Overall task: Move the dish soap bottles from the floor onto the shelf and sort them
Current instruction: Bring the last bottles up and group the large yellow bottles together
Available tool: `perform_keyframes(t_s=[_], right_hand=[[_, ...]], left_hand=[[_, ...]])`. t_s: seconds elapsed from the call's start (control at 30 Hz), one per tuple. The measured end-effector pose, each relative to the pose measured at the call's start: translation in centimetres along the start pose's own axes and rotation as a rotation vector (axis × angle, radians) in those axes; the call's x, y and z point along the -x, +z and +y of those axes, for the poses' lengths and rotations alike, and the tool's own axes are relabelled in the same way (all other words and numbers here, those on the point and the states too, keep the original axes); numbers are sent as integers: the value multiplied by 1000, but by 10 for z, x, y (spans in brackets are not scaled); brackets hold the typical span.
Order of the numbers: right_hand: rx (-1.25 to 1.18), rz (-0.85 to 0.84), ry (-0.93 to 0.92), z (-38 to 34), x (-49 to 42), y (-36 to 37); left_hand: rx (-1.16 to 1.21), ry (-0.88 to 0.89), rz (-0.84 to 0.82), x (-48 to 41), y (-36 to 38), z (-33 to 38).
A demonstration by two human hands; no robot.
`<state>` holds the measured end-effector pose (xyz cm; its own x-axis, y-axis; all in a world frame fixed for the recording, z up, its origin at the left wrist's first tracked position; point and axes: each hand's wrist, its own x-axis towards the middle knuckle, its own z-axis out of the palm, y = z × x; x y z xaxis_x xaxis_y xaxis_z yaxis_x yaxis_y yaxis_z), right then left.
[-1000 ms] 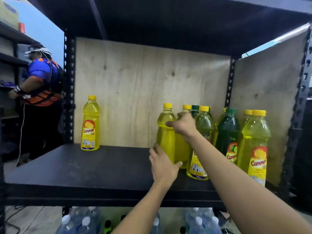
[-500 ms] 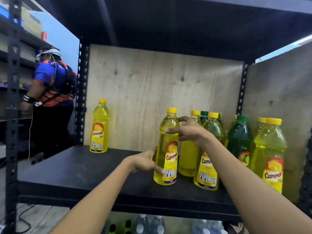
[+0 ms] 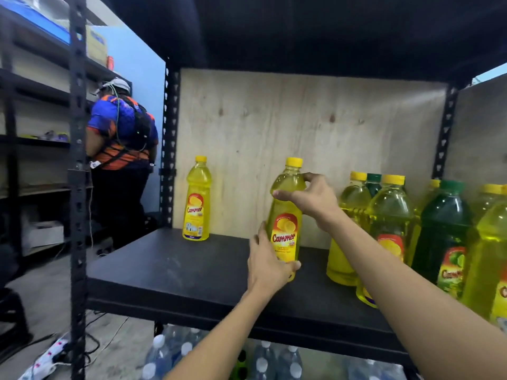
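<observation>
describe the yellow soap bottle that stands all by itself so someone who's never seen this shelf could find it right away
Look at the black metal shelf backed by a plywood panel. Near its back left corner, against the panel, one yellow bottle stands upright with a yellow cap and a red-and-orange Cammer label. It alone has bare shelf around it; no hand touches it, and the other bottles crowd the right side.

One bottle point(image 3: 197, 198) back-left on shelf point(image 3: 175, 267), bottle cluster point(image 3: 411, 231) right, held bottle point(image 3: 286, 215) btwn.
</observation>
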<state>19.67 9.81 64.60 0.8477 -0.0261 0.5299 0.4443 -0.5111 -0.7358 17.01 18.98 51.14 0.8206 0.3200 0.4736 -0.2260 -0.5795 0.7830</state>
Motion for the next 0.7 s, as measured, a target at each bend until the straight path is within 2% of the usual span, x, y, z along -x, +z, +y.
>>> perform_keyframes(t_s=[0.17,0.33,0.57,0.7], right_hand=[[-80,15,-80,-42,-8,70],[-87,-54,-103,-74,-29,151],[-5,-85,-140,-98,-38,229],[15,-72,-171,-104,-32,249]], left_hand=[[-100,-1,76,-52,-74,-45],[-110,-14,113,-94,-131,-101],[-26,-2,126,-136,-164,-181],[8,4,122,-129,-180,-186]])
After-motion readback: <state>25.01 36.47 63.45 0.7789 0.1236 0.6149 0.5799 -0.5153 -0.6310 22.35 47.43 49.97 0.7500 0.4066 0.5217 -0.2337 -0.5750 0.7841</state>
